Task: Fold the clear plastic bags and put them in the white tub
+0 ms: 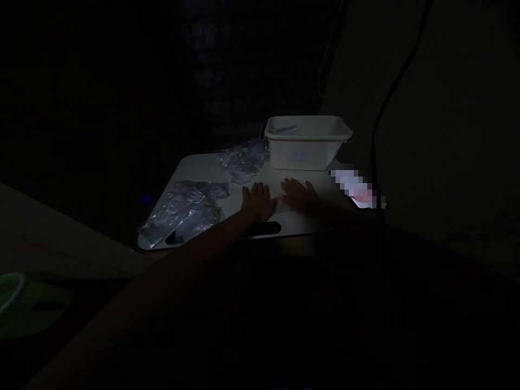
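My left hand point(258, 203) lies palm down on the small white table point(195, 165), its fingers stretched out. Just to its right, my right hand point(301, 197) rests flat as well, fingers spread and pointing away to the left. A faint, see-through sheet point(281, 206), perhaps plastic, seems to lie under and between the two hands; the dim light hides its edges. Crumpled clear plastic bags point(184, 211) are heaped left of my left hand. More crinkled clear plastic point(241, 162) lies beyond it.
A white plastic tub point(304, 153) with some clear plastic inside stands at the table's back right. A lit, blurred-out screen point(353, 187) is at the right edge. A dark cable point(379, 116) hangs there. A green basket point(34, 306) sits low at left. The surroundings are very dark.
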`<state>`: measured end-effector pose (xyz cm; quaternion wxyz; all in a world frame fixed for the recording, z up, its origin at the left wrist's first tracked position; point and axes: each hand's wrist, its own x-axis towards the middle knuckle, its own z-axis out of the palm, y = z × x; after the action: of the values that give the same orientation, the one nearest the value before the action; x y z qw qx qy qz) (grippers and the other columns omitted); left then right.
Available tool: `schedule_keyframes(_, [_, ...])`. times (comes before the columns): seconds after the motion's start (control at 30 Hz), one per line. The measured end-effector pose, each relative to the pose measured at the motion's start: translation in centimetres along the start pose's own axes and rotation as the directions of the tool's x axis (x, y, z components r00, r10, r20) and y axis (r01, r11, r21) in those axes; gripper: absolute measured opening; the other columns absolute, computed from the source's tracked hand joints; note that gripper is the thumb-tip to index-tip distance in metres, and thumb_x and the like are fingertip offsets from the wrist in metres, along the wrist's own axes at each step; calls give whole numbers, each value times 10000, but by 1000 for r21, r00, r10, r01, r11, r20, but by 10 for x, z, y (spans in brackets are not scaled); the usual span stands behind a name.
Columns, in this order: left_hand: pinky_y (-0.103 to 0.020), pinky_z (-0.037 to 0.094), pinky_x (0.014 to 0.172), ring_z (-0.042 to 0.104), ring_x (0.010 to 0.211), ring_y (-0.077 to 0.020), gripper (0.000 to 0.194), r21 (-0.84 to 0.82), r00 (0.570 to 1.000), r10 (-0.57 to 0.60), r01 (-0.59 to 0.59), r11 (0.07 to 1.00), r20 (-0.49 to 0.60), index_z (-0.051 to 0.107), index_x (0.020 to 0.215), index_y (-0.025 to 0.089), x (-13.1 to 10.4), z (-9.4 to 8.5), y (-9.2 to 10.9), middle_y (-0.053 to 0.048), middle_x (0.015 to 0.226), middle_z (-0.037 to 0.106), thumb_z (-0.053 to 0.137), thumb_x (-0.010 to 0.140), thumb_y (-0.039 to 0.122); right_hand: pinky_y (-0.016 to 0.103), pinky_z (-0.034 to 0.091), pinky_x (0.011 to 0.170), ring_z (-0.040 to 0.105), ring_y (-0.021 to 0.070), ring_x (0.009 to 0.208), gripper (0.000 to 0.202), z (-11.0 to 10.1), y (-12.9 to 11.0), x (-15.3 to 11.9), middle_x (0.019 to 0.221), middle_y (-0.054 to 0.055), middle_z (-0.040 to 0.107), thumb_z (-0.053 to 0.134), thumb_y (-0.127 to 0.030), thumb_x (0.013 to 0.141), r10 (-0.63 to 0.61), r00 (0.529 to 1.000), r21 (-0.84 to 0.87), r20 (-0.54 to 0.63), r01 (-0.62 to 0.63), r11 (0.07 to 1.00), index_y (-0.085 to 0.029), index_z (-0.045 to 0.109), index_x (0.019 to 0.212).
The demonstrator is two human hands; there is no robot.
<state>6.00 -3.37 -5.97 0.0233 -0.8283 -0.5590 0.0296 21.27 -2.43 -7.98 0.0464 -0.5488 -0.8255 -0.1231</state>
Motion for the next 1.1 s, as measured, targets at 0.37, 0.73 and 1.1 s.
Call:
schedule_keyframes(0.37, [-525, 89, 918, 67, 1216, -289, 719, 8, 994, -107, 107, 994, 30, 141, 1277, 94, -1, 1, -7, -163, 1331, 147, 40, 741, 564, 509, 242, 874, 270, 246, 1162, 492, 0, 0, 0, 1292, 112, 294, 184, -393, 816, 6, 1000, 39, 5, -6, 999, -141, 308, 1219])
schedule_keyframes(0.73, [-479, 72, 951, 79, 1224, -220, 579, 14, 997, 77, -77, 997, -12, 162, 1272, 99, -1, -7, -2, -102, 1342, 153, 50, 803, 420, 516, 233, 880, 255, 239, 1171, 505, -3, -1, -1, 1300, 110, 279, 179, -402, 813, -5, 999, 18, 40, 4, 1000, -131, 295, 1223])
schedule_keyframes(1.1, [-505, 109, 929, 79, 1224, -232, 592, 17, 998, 52, -53, 998, 46, 151, 1266, 49, 0, -1, -5, -141, 1337, 136, 63, 802, 406, 499, 242, 877, 269, 242, 1165, 492, -2, 0, -1, 1295, 112, 289, 176, -395, 818, -5, 1000, 15, 11, 5, 1000, -142, 302, 1221])
